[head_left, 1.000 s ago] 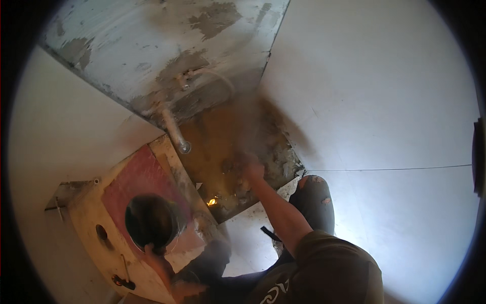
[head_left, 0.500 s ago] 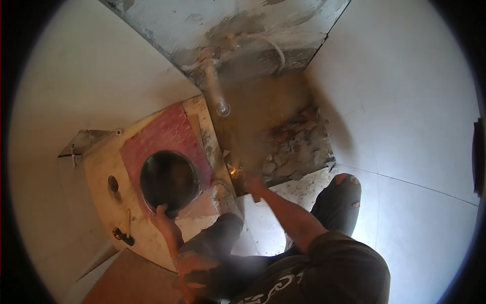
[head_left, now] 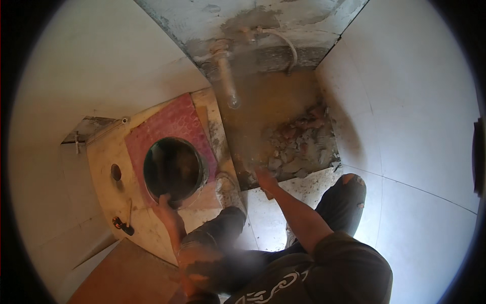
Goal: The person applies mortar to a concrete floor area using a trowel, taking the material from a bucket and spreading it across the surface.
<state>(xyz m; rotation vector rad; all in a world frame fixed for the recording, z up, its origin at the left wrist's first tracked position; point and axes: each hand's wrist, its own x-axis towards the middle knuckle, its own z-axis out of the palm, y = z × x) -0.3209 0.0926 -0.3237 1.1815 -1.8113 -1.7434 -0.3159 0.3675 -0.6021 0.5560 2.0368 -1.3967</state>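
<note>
My right hand [head_left: 266, 179] is closed around what looks like a short wooden handle [head_left: 270, 194] at the near edge of a recessed brown patch of floor [head_left: 263, 91]; dust blurs whatever is beyond it. Broken grey and reddish rubble [head_left: 304, 142] lies in that patch. My left hand [head_left: 164, 209] grips the lower rim of a dark round opening [head_left: 172, 169] in a red sheet [head_left: 157, 121] on a pale board [head_left: 106, 182].
A white pipe [head_left: 226, 76] and curved hose [head_left: 288, 45] come from the bare upper wall. A black-and-orange tool [head_left: 121, 226] lies at left. White panels [head_left: 420, 101] flank the right. My bent knees [head_left: 349, 197] are below, beside an orange-brown board [head_left: 116, 273].
The view has shifted, so the scene sits higher and further right. My right hand has moved toward the recess's near edge. Dust drifts there, and the bright orange spot has faded from sight.
</note>
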